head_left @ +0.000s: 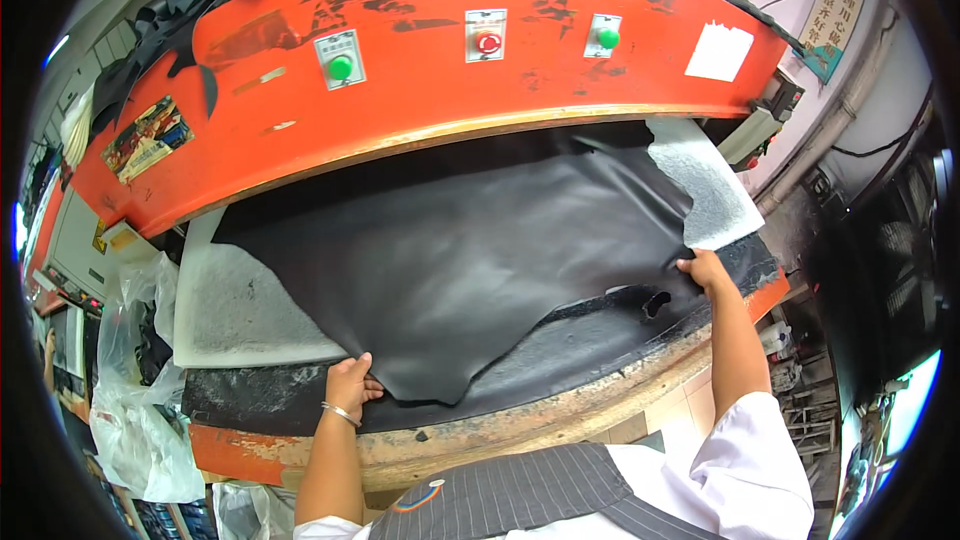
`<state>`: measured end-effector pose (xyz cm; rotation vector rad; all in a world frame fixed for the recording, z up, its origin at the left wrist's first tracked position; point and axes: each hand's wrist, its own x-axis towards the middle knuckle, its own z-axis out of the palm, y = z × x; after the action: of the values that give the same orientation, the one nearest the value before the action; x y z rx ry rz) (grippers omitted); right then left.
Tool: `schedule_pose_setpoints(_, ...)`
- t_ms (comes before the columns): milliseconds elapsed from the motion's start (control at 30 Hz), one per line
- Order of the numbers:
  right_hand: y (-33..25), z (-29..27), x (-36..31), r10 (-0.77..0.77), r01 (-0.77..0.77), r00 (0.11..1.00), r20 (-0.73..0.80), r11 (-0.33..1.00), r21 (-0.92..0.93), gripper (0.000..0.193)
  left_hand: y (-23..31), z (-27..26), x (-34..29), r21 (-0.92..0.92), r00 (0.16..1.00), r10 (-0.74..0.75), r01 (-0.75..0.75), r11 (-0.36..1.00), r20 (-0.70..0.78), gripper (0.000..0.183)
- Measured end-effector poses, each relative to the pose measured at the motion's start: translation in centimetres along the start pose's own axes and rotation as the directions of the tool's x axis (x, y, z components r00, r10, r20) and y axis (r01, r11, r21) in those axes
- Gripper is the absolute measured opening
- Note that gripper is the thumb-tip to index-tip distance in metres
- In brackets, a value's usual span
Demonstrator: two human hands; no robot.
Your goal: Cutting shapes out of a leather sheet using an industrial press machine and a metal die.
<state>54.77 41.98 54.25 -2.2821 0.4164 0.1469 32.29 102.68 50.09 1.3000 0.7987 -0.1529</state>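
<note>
A large sheet of black leather (470, 240) with an irregular outline lies spread over a whitish board (235, 315). Its back part runs under the orange machine's front. My left hand (350, 385) grips the sheet's near left edge, thumb on top. At the sheet's right side, my right hand (703, 270) pinches the edge, with its fingertips partly hidden. The near edge of the leather is uneven, and a small hole shows near the right. Beneath the board a dark mat (250, 395) sticks out at the front.
The orange machine (400, 40) spans the back, with two green buttons and a red button (488, 42) on its face. Its worn front ledge (450, 455) runs close to my body. Clear plastic bags (145, 390) hang at the left. Dark leather scraps (180, 30) lie on top.
</note>
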Motion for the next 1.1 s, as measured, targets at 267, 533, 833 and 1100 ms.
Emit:
schedule_pose_setpoints(267,10.6,-21.5,12.4,0.037,0.246,0.746,-0.665,0.913,0.327,0.044,-5.1,17.1,-8.8,0.234,0.706,-0.257,0.132,0.963,0.66,0.034)
schedule_pose_setpoints(533,12.5,-8.5,5.5,0.282,-0.019,0.952,-0.121,0.448,0.894,0.074,4.0,3.8,-0.6,0.278,0.927,0.371,-0.342,0.898,-0.058,0.016)
schedule_pose_setpoints(833,4.5,0.0,0.4,0.276,-0.249,0.959,0.062,0.723,0.644,0.052,14.5,-9.8,18.8,0.907,0.564,0.711,0.256,0.333,-0.42,0.052)
schedule_pose_setpoints(1100,-6.1,9.6,-0.8,0.411,-0.368,0.905,-0.114,0.887,0.278,0.038,21.0,-13.7,25.8,0.991,0.742,0.658,0.079,0.104,-0.129,0.051)
